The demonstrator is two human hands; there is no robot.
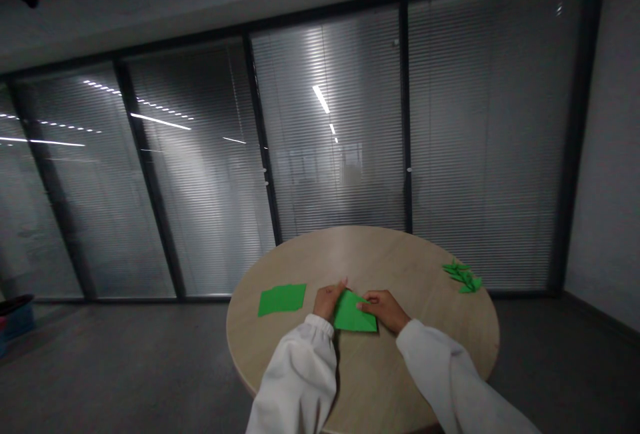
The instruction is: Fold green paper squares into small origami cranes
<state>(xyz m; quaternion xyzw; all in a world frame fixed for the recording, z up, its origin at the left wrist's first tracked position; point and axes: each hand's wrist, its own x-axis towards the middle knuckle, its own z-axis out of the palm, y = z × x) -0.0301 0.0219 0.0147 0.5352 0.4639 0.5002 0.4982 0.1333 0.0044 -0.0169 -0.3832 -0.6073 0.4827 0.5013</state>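
A green sheet of paper (353, 315) lies folded on the round wooden table (400, 354) in front of me. My left hand (327, 301) pinches its upper left corner, fingers closed on the paper. On the right side of the sheet, my right hand (385, 309) presses down with its fingers curled onto the paper. Both arms wear white sleeves.
A flat stack of green paper squares (282, 299) lies on the table to the left of my hands. Several small folded green paper figures (463, 276) sit near the table's far right edge. Behind the table stand glass walls with shut blinds (330, 154).
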